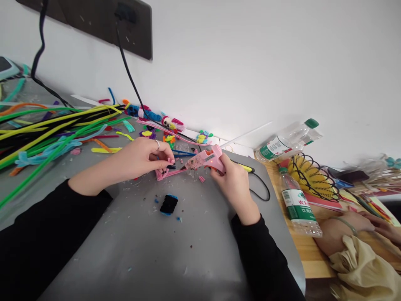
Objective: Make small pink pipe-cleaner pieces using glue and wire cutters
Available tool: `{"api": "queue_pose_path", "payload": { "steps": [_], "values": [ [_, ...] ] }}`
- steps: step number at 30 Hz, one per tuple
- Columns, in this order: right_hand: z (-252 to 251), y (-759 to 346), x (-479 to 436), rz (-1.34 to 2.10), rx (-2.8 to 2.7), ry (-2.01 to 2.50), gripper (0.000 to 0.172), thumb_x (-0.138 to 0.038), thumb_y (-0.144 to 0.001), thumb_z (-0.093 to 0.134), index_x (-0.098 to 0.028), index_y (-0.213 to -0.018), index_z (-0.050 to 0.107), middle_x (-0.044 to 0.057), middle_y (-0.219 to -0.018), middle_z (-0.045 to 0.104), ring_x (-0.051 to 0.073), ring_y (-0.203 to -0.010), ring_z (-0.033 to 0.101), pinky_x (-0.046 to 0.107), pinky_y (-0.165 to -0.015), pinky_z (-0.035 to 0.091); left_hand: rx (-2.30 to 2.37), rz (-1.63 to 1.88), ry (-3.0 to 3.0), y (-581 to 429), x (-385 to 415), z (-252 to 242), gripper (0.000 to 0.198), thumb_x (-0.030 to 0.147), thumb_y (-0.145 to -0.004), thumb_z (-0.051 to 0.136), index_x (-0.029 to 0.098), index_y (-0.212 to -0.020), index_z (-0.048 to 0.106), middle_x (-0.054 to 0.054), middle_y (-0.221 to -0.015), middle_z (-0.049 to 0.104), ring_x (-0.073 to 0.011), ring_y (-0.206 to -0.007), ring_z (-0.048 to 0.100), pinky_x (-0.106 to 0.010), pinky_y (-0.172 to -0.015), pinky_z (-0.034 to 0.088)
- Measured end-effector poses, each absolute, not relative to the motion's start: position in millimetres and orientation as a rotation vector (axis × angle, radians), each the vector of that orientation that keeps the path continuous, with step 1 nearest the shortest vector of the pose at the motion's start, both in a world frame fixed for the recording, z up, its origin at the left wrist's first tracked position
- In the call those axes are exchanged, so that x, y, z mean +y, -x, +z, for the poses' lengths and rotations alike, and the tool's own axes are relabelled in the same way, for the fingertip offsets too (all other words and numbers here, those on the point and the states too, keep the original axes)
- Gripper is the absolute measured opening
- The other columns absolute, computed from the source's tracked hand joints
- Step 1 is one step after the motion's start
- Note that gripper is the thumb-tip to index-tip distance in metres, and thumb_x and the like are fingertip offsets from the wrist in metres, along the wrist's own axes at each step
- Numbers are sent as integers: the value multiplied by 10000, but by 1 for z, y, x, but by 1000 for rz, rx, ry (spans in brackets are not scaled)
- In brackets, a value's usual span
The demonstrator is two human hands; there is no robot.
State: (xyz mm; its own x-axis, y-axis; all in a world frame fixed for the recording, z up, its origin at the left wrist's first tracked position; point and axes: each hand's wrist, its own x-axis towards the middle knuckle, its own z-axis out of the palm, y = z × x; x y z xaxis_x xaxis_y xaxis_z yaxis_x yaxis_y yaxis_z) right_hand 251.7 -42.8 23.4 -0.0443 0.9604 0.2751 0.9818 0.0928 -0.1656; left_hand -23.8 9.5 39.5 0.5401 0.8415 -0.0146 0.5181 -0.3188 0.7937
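Note:
My right hand (233, 179) is wrapped round the handle of a pink hot glue gun (203, 159), and a long clear glue stick (247, 133) juts from its back. The gun's nozzle points left, close to my left hand (153, 156). Thumb and fingers of that hand pinch a small pink piece (171, 160), apparently of pipe cleaner. Just below the fingers, a pink pipe cleaner strip (161, 174) lies near the nozzle. A small black fuzzy block with blue edges (169, 205) rests on the grey mat (200, 259) nearer to me.
Many coloured pipe cleaners (56, 129) spread over the left side. Small fuzzy figures (147, 113) line the wall. Two plastic bottles, one the nearer bottle (297, 202), stand or lean at right beside a yellow basket-like object (313, 177). Another person's arm (341, 230) rests there. A black cord (128, 67) hangs down.

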Motion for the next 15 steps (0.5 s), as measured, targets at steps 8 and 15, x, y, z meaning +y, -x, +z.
{"api": "queue_pose_path", "payload": {
  "steps": [8, 15],
  "values": [
    [26, -256, -41, -93, -2054, 1946, 105, -284, -806, 570, -233, -896, 594, -23, -609, 546, 160, -550, 448, 235, -556, 251, 1109, 497, -1987, 23, 9, 42, 255, 472, -808, 598, 239, -866, 683, -58, -844, 762, -265, -719, 707, -337, -633, 488],
    [26, -257, -42, -92, -2026, 1926, 122, -270, -808, 561, -235, -914, 609, -46, -598, 480, 149, -536, 398, 241, -558, 264, 1091, 503, -1985, 24, 8, 41, 211, 443, -811, 611, 250, -858, 681, -40, -809, 749, -245, -701, 693, -331, -626, 483]
  ]
}}
